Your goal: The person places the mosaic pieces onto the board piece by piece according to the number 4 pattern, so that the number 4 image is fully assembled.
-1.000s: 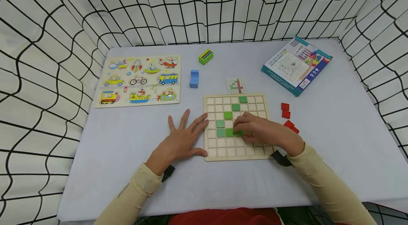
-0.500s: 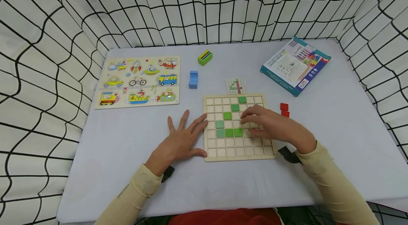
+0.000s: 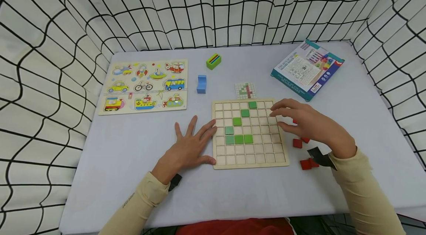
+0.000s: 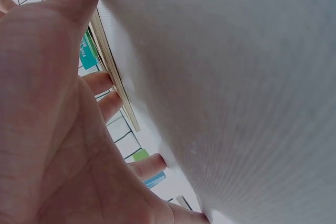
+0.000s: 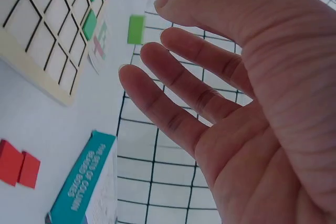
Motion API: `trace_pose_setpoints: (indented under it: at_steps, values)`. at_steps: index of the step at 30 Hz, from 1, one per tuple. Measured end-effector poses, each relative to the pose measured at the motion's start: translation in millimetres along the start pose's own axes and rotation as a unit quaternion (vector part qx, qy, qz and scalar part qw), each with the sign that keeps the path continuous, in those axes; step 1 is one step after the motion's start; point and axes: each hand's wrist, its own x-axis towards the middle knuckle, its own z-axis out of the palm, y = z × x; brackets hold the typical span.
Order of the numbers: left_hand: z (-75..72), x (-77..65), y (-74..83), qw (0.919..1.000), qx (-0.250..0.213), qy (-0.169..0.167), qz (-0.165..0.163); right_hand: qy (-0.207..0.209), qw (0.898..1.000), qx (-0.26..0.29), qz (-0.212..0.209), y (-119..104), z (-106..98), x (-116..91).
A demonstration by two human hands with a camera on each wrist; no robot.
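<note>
A wooden grid board lies at the middle of the table, with several green square tiles set in its cells. My left hand rests spread on the table, its fingertips and thumb at the board's left edge. Over the board's right edge hovers my right hand, fingers relaxed; the right wrist view shows nothing in its palm. Several red square tiles lie on the table right of the board, partly hidden under that hand. A small pattern card lies just behind the board.
At the left lies a picture puzzle board with vehicles. A blue block and a green striped block stand toward the back. A teal and white box lies at the back right. Black netting surrounds the white table.
My right hand has let go of a green tile in the board and moved right to the board's right edge. More red tiles show now. My left hand has stayed put.
</note>
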Motion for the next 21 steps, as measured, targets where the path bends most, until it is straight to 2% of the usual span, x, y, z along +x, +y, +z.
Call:
trace_pose_setpoints:
  at_steps: [15,21]
  values:
    - [-0.2,-0.5,0.5,1.0000,0.007,0.005,0.002,0.071,0.997,-0.019,0.006,17.0,-19.6,-38.0]
    - [-0.7,-1.0,0.5,1.0000,0.004,0.004,0.001,0.055,0.996,-0.029,0.056,20.6,-18.7,-51.2]
